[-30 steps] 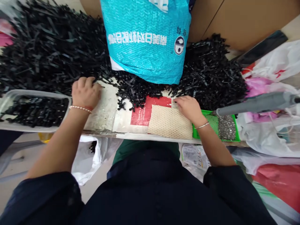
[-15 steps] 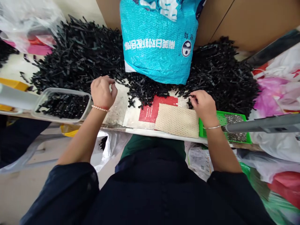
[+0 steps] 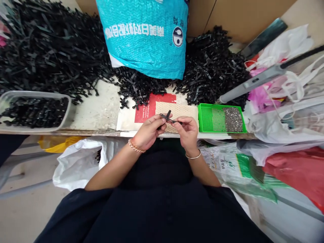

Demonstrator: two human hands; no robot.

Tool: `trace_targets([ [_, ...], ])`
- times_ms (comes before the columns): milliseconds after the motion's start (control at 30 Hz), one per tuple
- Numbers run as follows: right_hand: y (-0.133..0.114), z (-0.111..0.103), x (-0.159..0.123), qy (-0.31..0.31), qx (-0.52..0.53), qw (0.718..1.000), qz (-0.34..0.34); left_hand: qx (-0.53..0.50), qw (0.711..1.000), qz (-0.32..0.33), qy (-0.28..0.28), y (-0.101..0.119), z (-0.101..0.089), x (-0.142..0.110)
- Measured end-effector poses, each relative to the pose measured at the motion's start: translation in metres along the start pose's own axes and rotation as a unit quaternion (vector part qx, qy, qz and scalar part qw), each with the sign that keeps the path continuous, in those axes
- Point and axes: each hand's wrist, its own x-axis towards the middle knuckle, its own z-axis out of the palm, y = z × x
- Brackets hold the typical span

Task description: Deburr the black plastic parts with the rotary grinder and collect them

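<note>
Both hands meet just above the near edge of the tabletop (image 3: 101, 111), over the honeycomb mat (image 3: 184, 109). The left hand (image 3: 149, 130) pinches a small black plastic clip (image 3: 166, 117) between thumb and fingers, and the right hand (image 3: 186, 128) grips a thin piece lined up with it from the right; both sets of fingers are closed on these parts. To do this well, I judge the two pieces should be held square to each other and close to the fingertips, so that neither slips or twists. The clip is dark, slim and cross-shaped, like the many in the black heap (image 3: 50, 50) behind and in the clear tub (image 3: 35, 111) at left.
</note>
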Motion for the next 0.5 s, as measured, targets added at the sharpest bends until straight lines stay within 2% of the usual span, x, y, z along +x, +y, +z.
trace_targets([
  [133, -0.003, -0.008, 0.000, -0.011, -0.071, 0.997, -0.043, 0.027, 1.000, -0.003, -0.012, 0.004, 0.002, -0.003],
  [233, -0.002, -0.011, -0.001, -0.021, -0.084, 0.994, -0.070, 0.041, 0.999, 0.000, -0.013, 0.004, 0.005, -0.006],
  [500, 0.001, -0.022, -0.004, -0.029, -0.094, 0.993, -0.059, 0.101, 0.995, 0.019, -0.013, 0.007, 0.006, -0.007],
])
